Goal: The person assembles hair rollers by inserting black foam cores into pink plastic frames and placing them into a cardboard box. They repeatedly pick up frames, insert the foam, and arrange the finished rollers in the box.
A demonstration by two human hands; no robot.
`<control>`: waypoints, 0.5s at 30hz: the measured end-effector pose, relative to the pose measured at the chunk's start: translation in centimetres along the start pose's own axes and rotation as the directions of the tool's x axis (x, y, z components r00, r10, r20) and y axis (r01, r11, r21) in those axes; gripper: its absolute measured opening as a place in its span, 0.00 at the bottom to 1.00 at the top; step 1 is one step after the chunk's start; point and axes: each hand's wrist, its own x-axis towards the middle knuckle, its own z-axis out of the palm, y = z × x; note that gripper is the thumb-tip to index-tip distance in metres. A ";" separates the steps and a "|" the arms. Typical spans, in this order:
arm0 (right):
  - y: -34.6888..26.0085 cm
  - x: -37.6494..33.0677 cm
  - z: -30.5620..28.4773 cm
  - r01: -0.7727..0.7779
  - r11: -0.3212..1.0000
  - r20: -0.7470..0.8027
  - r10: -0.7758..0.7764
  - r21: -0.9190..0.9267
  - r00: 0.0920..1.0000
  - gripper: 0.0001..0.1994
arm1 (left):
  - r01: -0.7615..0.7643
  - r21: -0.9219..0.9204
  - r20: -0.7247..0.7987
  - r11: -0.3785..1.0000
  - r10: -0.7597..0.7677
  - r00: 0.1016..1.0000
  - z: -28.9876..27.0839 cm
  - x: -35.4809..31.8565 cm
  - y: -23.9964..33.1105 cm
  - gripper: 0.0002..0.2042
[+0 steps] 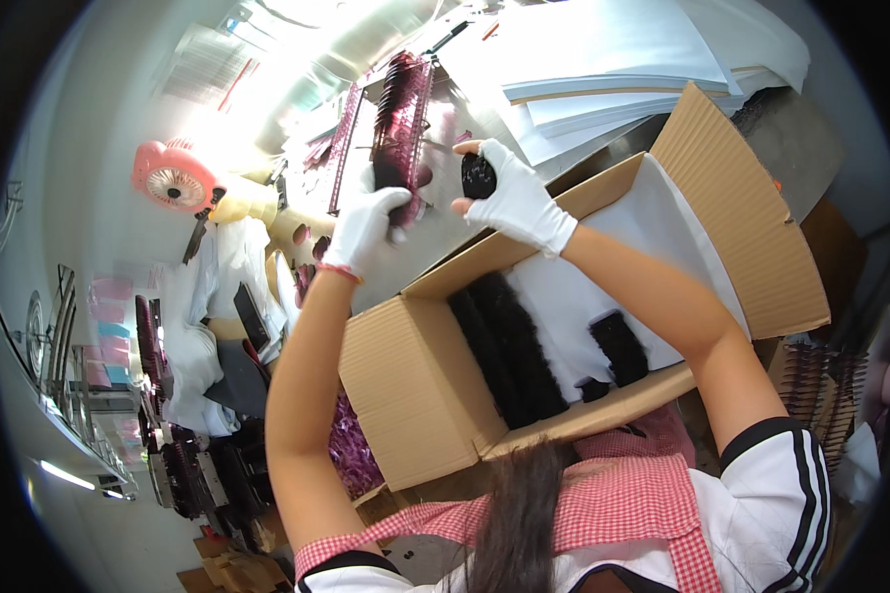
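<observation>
"Where are the hands, and what do they have?"

"Both are in the upper middle of the frame, in white gloves. The right hand [526, 206] is half curled, with a dark bundle [479, 177] pinched between thumb and fingers. The left hand [364, 232] is bent at the lower end of a pink rack [417, 124]; blur there means I can't tell whether it grips anything."

"How would that bundle handle?"

"Light, I'd judge, since one hand carries it on the fingertips. Its ridged, shiny face suggests many thin pieces packed together, so it may slip or fan apart."

"Where to hold it, then?"

"By both opposite ends, as thumb and fingers do now, pressing gently and evenly."

"And farther out?"

"Right of centre, an open cardboard box [394, 390] with a white liner [556, 308]. Black rows [512, 341] lie at its left end; their fuzzy look suggests fine, easily bent edges. White sheets [613, 61] are stacked at upper right."
</observation>
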 end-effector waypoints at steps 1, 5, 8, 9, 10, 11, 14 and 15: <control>-0.7 -0.6 0.3 0.111 0.991 0.012 -0.111 -0.070 0.994 0.37 | 0.029 -0.155 -0.001 0.987 -0.030 1.000 1.3 -1.2 -0.3 0.15; -2.8 -3.1 0.9 0.387 0.905 0.100 -0.374 -0.176 0.922 0.44 | -0.050 -0.143 -0.021 0.988 0.048 0.999 4.9 -5.2 -1.8 0.12; -3.4 -4.8 0.5 0.478 0.868 0.123 -0.464 -0.136 0.877 0.43 | -0.247 -0.016 -0.032 0.969 0.246 0.969 6.4 -7.1 -3.2 0.15; -3.5 -5.5 0.3 0.525 0.838 0.144 -0.507 -0.148 0.850 0.44 | -0.225 -0.185 0.009 0.957 0.231 0.973 6.7 -7.7 -3.6 0.16; -3.6 -6.4 0.2 0.546 0.822 0.169 -0.522 -0.164 0.836 0.44 | -0.090 -0.394 0.076 0.915 0.130 0.989 6.8 -8.3 -4.0 0.17; -3.7 -7.5 -0.2 0.566 0.802 0.206 -0.531 -0.190 0.822 0.45 | -0.058 -0.596 0.138 0.801 0.173 0.975 7.3 -9.1 -4.4 0.19; -3.9 -10.2 -0.5 0.489 0.833 0.279 -0.420 -0.259 0.863 0.50 | 0.147 -0.617 0.292 0.773 0.051 0.955 8.0 -10.6 -5.2 0.30; -3.9 -11.3 -0.8 0.478 0.813 0.338 -0.370 -0.333 0.865 0.52 | 0.182 -0.600 0.319 0.779 0.024 0.948 8.7 -11.1 -5.5 0.33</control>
